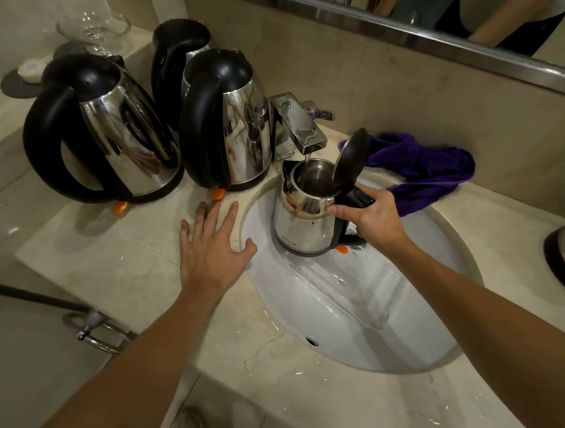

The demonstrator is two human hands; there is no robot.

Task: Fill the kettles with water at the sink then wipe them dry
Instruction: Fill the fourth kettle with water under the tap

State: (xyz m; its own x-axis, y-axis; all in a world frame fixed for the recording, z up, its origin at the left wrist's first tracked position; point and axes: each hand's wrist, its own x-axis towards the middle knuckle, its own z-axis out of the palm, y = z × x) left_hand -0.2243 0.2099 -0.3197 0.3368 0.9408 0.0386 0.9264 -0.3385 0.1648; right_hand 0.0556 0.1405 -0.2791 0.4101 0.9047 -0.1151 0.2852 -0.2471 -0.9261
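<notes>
My right hand (368,217) grips the black handle of a small steel kettle (303,221) held in the white sink (351,314), its lid tipped open. Water runs from the chrome tap (298,127) straight into the kettle's mouth. My left hand (213,246) lies flat with fingers spread on the marble counter (117,255), just left of the sink rim, holding nothing. Three steel kettles with black handles stand shut on the counter to the left: a near one (110,132), a middle one (227,120) and a far one (178,57). A purple cloth (429,168) lies crumpled behind the sink.
A clear glass bowl (95,31) and a dark coaster with a white object (25,76) sit at the far left on a ledge. Another kettle's edge (564,255) shows at the right border. A mirror runs along the back wall. A chrome towel ring (98,330) hangs below the counter.
</notes>
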